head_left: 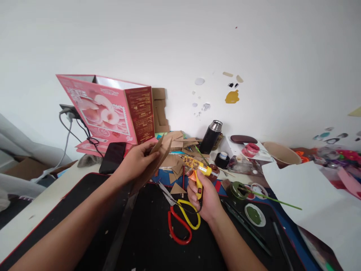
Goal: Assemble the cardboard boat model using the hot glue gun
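My left hand (137,161) is closed on a long brown cardboard piece (158,154), holding it tilted above the black mat (84,210). My right hand (204,194) grips a small yellow hot glue gun (199,177) by its handle, its nozzle pointing up and left toward the cardboard. Two pairs of scissors lie on the mat just left of my right hand, one with red handles (177,226) and one with yellow handles (190,214). Cut cardboard scraps (177,165) lie behind both hands.
A pink printed box (109,109) stands at the back left beside a black phone (113,157) and cables. A black thermos (211,136), a paper bowl (280,153), paint lids (254,214), brushes, a green stick (270,198) and white paper (316,203) crowd the right side.
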The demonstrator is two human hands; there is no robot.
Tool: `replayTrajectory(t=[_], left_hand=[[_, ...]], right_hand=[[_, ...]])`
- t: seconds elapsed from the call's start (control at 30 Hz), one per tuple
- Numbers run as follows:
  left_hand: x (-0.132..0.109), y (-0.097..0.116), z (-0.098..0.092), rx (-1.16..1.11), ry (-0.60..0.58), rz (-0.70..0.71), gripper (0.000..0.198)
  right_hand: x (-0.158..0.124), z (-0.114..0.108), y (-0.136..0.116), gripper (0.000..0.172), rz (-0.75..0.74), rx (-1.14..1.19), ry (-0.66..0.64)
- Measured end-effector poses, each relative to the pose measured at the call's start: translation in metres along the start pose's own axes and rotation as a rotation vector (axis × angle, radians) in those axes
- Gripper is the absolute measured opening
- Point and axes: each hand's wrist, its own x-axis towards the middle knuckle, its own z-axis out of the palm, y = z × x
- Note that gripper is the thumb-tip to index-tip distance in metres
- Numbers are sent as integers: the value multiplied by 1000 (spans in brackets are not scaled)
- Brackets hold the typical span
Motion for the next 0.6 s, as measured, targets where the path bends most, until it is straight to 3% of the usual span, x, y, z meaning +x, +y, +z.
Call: replayTrajectory(t=[0.13, 0.27, 0.6], left_hand=[[-1, -4, 8, 109, 29, 16, 46], [0, -3, 12, 110, -22, 20, 46], [-4, 3, 10, -178, -401, -103, 41]], right_hand=[[-1, 4, -2, 63, -110, -47, 87], [-3, 8, -3, 57, -188, -65, 139], [-8, 12, -5, 64, -263, -121, 148]])
